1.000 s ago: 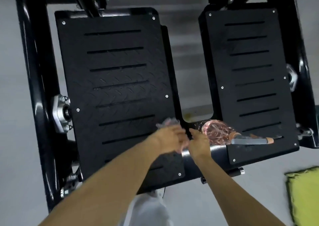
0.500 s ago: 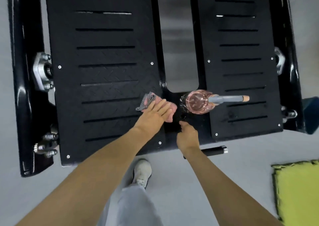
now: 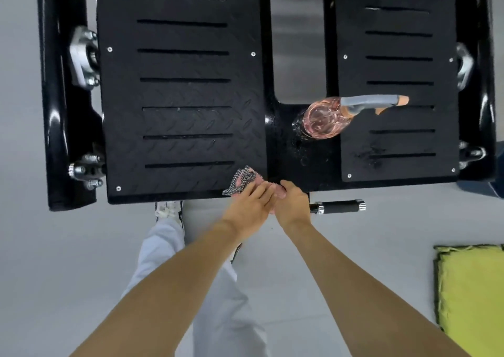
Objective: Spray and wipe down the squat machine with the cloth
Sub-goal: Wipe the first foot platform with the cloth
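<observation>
The squat machine's black foot plate has a left panel (image 3: 180,97) and a right panel (image 3: 398,83), both slotted and tread-patterned. A pink and grey-patterned cloth (image 3: 242,179) lies at the left panel's near right corner. My left hand (image 3: 249,206) rests flat on it with straight fingers. My right hand (image 3: 293,205) is just beside it at the plate's front edge, fingers curled at the cloth's pink edge. A clear pink spray bottle (image 3: 327,119) with a grey trigger stands on the plate between the panels, wet drops around it.
A black handle with chrome ends (image 3: 336,207) sticks out below the plate's front edge. Chrome bearings (image 3: 83,56) sit on the left frame rail. A yellow-green mat (image 3: 471,296) lies on the grey floor at right. My legs and shoe (image 3: 167,210) stand below the plate.
Both hands and the cloth have drawn back from beside the bottle to the plate's near edge. My right hand has closed in on the cloth. The view has shifted lower.
</observation>
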A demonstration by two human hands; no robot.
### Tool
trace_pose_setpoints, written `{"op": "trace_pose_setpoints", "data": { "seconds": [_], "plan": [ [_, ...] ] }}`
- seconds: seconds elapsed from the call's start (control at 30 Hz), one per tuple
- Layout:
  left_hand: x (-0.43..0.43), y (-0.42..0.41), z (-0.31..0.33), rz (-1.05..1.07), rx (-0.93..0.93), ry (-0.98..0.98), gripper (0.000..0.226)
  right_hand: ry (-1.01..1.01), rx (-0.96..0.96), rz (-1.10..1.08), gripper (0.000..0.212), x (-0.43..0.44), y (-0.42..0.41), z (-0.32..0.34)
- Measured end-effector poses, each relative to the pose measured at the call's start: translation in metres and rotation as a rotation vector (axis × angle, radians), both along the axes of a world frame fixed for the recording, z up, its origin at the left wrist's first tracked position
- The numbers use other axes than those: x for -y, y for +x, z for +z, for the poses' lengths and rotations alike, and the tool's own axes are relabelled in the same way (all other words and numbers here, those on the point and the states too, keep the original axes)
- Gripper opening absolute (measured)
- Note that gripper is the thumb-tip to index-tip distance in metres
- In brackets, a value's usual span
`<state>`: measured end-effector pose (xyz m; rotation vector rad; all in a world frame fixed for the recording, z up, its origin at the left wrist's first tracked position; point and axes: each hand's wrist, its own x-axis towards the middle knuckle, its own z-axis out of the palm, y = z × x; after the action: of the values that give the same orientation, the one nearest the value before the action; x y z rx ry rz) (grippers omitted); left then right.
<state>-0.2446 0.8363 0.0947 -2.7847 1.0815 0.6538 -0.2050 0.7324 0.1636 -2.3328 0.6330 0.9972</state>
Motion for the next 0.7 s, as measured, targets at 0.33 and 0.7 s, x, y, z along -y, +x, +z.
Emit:
{"op": "trace_pose_setpoints", "data": {
  "seconds": [0.33, 0.7],
  "plan": [
    [-0.122, -0.056, 0.014, 0.241, 0.067, -0.003, 0.067, 0.015, 0.0, 0.109, 0.061, -0.018, -0.02, -0.003],
    [-0.037, -0.026, 0.005, 0.216, 0.136, -0.17, 0.05, -0.094, 0.023, 0.174, 0.058, -0.034, -0.033, -0.012]
  ]
}}
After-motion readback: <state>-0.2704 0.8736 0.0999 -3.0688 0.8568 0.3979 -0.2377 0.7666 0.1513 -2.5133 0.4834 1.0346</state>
